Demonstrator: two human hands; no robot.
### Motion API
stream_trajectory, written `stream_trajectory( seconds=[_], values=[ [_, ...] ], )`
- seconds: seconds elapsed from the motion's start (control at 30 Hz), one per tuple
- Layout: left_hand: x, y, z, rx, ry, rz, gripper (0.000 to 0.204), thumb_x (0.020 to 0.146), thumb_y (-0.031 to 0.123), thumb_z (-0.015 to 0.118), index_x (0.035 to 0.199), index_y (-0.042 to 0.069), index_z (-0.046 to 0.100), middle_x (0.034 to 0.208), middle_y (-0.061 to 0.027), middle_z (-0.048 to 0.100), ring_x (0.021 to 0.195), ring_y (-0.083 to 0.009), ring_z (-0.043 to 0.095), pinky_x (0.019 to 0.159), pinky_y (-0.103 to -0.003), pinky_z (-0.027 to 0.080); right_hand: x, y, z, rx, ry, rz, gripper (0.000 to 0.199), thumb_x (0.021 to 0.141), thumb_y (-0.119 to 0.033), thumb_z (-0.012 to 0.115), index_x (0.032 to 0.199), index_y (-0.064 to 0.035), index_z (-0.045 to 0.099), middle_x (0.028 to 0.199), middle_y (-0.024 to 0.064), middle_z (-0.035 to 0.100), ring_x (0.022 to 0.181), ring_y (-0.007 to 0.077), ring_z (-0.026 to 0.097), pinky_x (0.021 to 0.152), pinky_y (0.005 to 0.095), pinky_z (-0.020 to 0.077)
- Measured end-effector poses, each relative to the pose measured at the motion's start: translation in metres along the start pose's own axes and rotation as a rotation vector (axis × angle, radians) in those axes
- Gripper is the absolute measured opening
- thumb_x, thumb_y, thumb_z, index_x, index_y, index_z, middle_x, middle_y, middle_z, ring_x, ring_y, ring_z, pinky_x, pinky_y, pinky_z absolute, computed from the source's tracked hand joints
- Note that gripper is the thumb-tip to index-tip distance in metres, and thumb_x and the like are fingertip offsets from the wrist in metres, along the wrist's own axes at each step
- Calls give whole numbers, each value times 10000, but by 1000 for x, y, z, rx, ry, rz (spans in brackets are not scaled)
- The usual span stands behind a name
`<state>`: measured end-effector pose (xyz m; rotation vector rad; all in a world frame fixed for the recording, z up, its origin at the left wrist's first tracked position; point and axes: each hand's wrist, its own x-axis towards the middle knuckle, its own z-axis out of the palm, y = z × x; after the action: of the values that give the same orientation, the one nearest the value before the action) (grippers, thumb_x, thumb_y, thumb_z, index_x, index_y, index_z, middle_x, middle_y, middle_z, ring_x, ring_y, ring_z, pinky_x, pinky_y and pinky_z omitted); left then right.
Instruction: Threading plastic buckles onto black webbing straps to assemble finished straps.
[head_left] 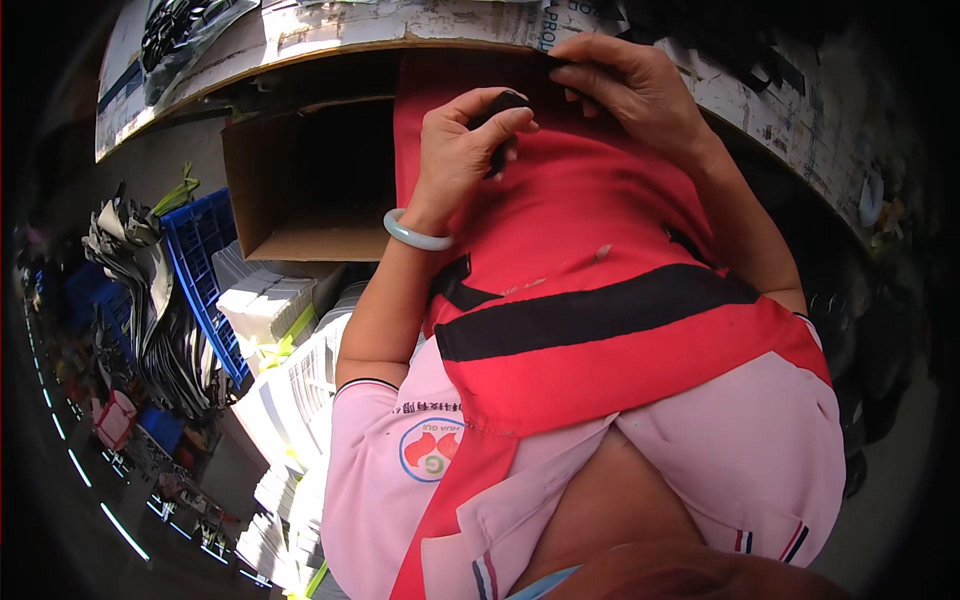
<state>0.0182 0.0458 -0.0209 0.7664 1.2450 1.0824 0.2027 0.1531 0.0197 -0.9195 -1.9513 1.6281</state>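
Note:
My left hand, with a pale bangle round its wrist, is raised over the red apron. Its thumb and fingers are closed round a small black piece; part of it sticks out below the fingers, and its kind does not show. Further right, close to the table edge, my right hand holds its thumb and forefinger together in a pinch. Something small and dark shows at those fingertips, too dim to name. The two hands are apart.
The worktable curves across the far side, with a clear bag of black parts at left and dark pieces at right. Below it stands an open cardboard box. Left are a blue crate and tied white stacks.

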Motion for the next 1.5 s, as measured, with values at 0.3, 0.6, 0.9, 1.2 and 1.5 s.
stream_trajectory(
  seconds=[0.3,0.6,0.9,1.2,1.5],
  values=[
    [1,-20,-11,-1028,-403,-280,217,1033,283,414,1076,87,496,711,-24,470,518,-91,450,349,-175,336,-16,1,28,490,-147,420,234,955,-258,601,980,-25,605,664,6,580,513,21,493,462,155,392],
    [3,-27,-9,-1050,-423,-247,205,1024,261,440,1088,89,530,700,-19,464,519,-88,460,356,-164,351,-16,-2,35,698,-180,465,248,960,-256,586,961,-8,592,683,13,589,511,27,486,479,164,394],
    [9,-33,-6,-724,-308,-163,221,982,241,533,1074,40,547,776,-61,571,523,-93,501,359,-179,344,-13,21,47,645,-23,375,305,951,-257,610,1083,16,575,713,49,636,546,54,555,510,168,448],
    [2,-35,-7,-819,-29,-309,199,951,154,583,1055,-16,587,914,-106,617,694,-142,597,481,-219,478,-10,43,43,372,43,295,252,924,-217,649,1070,-12,644,832,37,663,729,68,618,692,204,500],
    [2,-16,5,-333,167,14,267,905,149,666,1081,-51,639,776,-140,682,476,-134,572,452,-210,446,-17,9,32,293,156,-14,106,940,-109,614,1004,-30,645,801,-1,623,629,45,561,568,172,455]
  ],
)
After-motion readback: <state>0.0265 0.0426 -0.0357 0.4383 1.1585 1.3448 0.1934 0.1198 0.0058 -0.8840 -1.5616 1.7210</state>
